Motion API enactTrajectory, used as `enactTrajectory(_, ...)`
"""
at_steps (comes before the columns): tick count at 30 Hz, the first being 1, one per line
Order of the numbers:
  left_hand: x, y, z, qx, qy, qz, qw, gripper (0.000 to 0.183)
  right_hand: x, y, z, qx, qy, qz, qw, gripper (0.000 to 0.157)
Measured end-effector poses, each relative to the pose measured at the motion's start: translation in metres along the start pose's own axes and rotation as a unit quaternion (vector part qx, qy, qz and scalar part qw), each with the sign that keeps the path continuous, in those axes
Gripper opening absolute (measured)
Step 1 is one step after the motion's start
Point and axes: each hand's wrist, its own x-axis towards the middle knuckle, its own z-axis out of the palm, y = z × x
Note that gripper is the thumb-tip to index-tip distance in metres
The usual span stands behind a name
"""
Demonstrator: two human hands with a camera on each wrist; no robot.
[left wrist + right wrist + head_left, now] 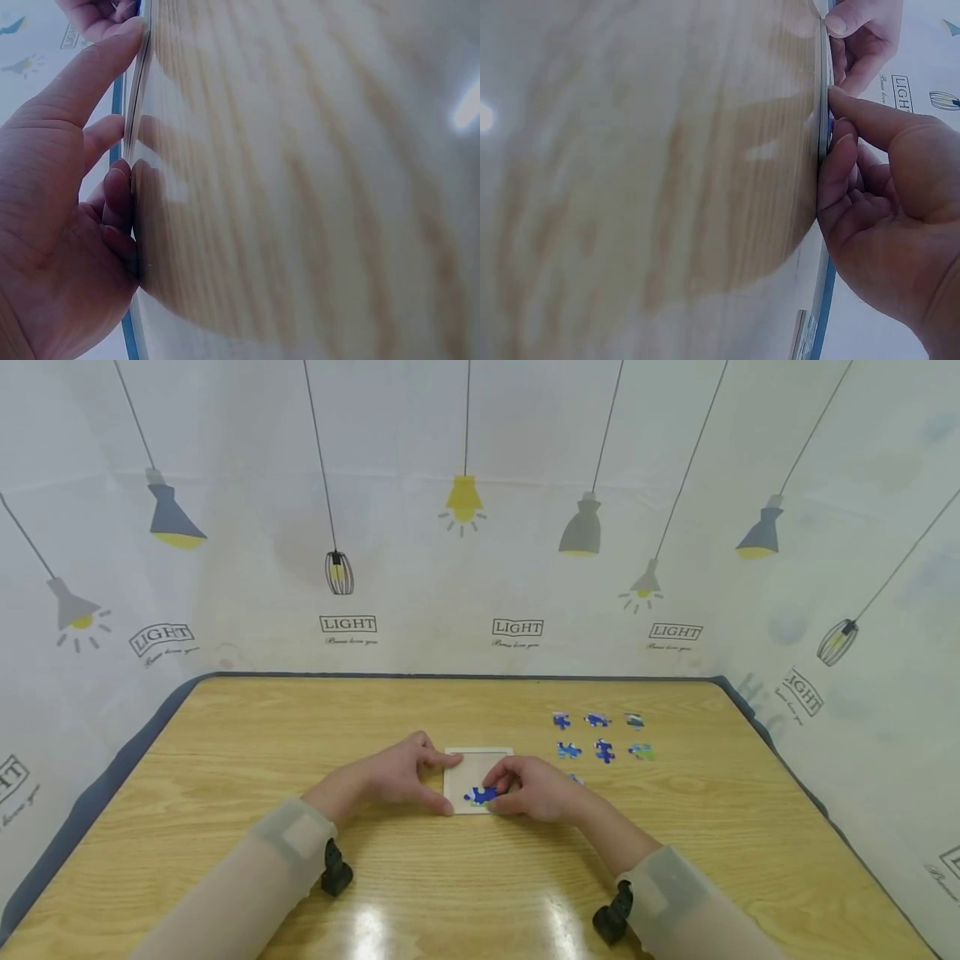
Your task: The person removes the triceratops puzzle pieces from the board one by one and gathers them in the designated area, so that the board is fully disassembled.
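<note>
A small pale puzzle tray (pixel 467 768) with a raised rim lies on the wooden table. My left hand (pixel 405 770) holds its left side, thumb at the near corner and index finger farther up the rim. In the left wrist view, the thumb of that hand (pixel 52 165) reaches to the tray's edge. Blue jigsaw pieces (pixel 480 795) lie near the bottom of the tray. Over its right part, my right hand (pixel 536 789) pinches a blue jigsaw piece between thumb and fingers, which partly hide it. The right wrist view shows this hand (pixel 900 172) low at the tray's edge.
Several loose jigsaw pieces (pixel 604 751) lie in rows on the table to the right of the tray; one piece (pixel 575 778) is partly hidden behind my right hand. Beyond the table's dark far edge (pixel 465 675) hangs a white backdrop (pixel 420 577) printed with lamps.
</note>
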Motion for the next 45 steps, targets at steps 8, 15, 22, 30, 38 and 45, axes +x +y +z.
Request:
enactTrajectory(8,0.000,0.000,-0.001,-0.005,-0.004,-0.005,1.0000,0.082,-0.001,0.001,0.002,0.026,0.001,-0.002,1.000,0.027)
enactTrajectory(15,-0.001,0.001,-0.002,-0.002,-0.008,-0.003,1.0000,0.081,-0.001,0.002,0.002,0.032,0.000,-0.008,0.999,0.025)
enactTrajectory(22,0.000,-0.001,-0.002,0.007,-0.004,0.005,1.0000,0.081,0.001,0.006,0.001,0.058,0.005,-0.012,0.998,0.022)
enactTrajectory(30,0.001,-0.002,-0.001,0.011,-0.003,0.005,0.9999,0.081,0.000,0.006,-0.001,0.066,-0.001,0.000,0.998,0.019)
enactTrajectory(38,0.001,-0.003,-0.001,0.015,-0.007,-0.006,0.9998,0.081,-0.003,0.005,-0.005,0.052,0.023,-0.010,0.998,0.016)
enactTrajectory(45,0.001,-0.003,-0.001,0.013,-0.006,-0.007,0.9999,0.081,-0.016,0.015,-0.022,0.085,0.055,-0.021,0.995,0.018)
